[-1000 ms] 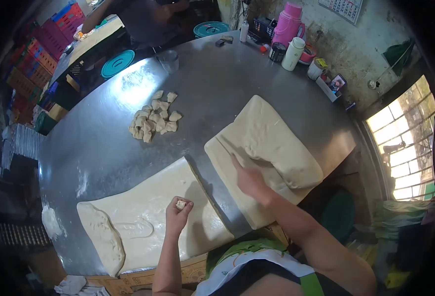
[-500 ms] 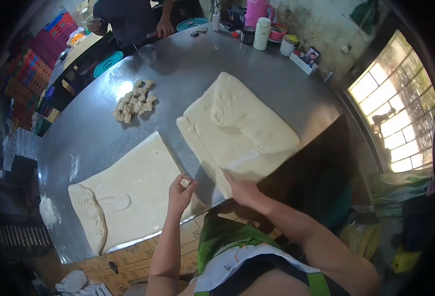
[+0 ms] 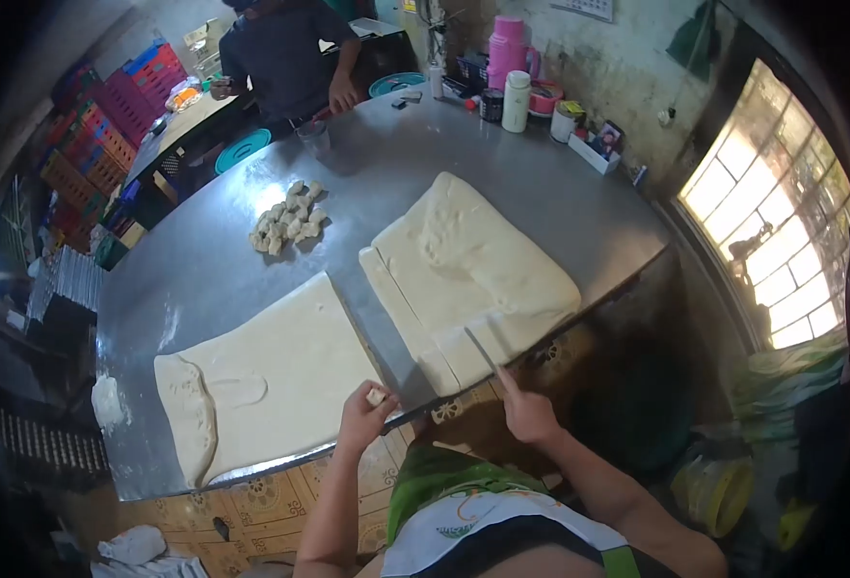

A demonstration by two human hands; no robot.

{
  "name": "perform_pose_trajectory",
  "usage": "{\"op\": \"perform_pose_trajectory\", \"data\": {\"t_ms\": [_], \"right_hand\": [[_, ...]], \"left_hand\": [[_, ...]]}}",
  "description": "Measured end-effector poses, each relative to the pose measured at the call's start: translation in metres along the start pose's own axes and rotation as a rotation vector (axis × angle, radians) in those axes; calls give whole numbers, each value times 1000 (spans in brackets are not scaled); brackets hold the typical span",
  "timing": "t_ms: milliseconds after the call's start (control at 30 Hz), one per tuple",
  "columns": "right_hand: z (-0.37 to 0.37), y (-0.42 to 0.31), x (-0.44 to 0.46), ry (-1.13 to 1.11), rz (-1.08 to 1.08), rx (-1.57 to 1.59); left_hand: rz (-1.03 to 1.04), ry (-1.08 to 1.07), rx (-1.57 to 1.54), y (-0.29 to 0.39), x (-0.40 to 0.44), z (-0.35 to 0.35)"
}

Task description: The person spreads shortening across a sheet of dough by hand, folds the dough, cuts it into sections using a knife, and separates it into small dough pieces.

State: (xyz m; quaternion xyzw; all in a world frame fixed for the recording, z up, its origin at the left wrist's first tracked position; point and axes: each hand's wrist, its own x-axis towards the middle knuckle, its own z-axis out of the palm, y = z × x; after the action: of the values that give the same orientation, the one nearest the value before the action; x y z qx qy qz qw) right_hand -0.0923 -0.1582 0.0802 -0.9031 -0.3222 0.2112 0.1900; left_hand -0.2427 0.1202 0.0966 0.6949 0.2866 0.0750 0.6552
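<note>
My right hand [image 3: 533, 416] grips a knife [image 3: 486, 349], its index finger stretched along the back. The thin blade lies over the near part of the right dough slab [image 3: 502, 250]. A long strip of dough [image 3: 393, 299] runs along that slab's left edge, parted from it by a cut line. My left hand [image 3: 365, 414] is closed around a small pale lump [image 3: 376, 396], which looks like dough. It is at the near right corner of the left dough slab [image 3: 280, 376], whose far left end is folded over in a thick roll.
Several dough lumps [image 3: 290, 218] are heaped on the metal table [image 3: 213, 279], with flour [image 3: 109, 401] at its left edge. Across it stands another person [image 3: 285, 63], near a clear cup [image 3: 315, 137]. A white bottle [image 3: 516, 102] and pink jug [image 3: 507, 53] stand at the back.
My right hand has moved right and toward me from the strip, bringing the knife blade into sight. My left hand stays by the left slab with its lump. The view has tilted up slightly.
</note>
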Motion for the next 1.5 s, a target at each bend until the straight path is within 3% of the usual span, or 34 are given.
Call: {"op": "perform_pose_trajectory", "data": {"t_ms": [33, 100, 167, 267, 400, 533, 700, 767, 833, 900, 967, 1033, 1100, 1200, 1300, 1367, 1433, 1500], "right_hand": [[-7, -11, 30, -52, 38, -39], [34, 4, 108, 373, -306, -129], [-12, -57, 173, -79, 13, -119], [-14, -111, 287, -13, 11, -117], [35, -114, 401, 155, -94, -61], [25, -108, 365, 52, -96, -162], [8, -58, 198, -189, -52, -129], [12, -26, 125, -225, -60, -170], [15, -3, 56, -71, -160, -166], [9, 2, 7, -237, -27, -189], [41, 38, -30, -261, 8, -107], [70, 78, -63, -295, -186, -311], [102, 98, -104, -324, -97, -208], [93, 104, -94, -360, 67, -46], [50, 76, -52, -7, 36, 11], [30, 60, -8, 339, -158, 98], [-17, 31, 39, 184, -71, 88], [-45, 12, 89, 271, -55, -1]], "left_hand": [[-1, 9, -8, -11, 0, -11], [-52, 74, 55, -38, -3, -37], [-101, 108, -32, -44, -7, -55], [-166, 175, -118, -46, -16, -81], [-182, 225, -96, -43, 3, -95], [-157, 160, -29, -23, 25, -78], [-22, 41, 42, 9, 46, -34], [18, -37, -79, 19, 43, -10], [50, -56, -130, 28, 27, 11], [29, -117, -14, 39, 10, 31], [39, -141, 48, 49, -3, 46], [-23, -172, 94, 53, -15, 60], [-76, -185, 129, 43, -35, 62], [97, -185, 15, 22, -34, 59], [38, -140, -5, 15, -34, 41], [7, -120, -19, 15, -25, 30], [-25, -72, -28, 15, -12, 18], [-36, -42, -46, 14, 8, 5]]}}
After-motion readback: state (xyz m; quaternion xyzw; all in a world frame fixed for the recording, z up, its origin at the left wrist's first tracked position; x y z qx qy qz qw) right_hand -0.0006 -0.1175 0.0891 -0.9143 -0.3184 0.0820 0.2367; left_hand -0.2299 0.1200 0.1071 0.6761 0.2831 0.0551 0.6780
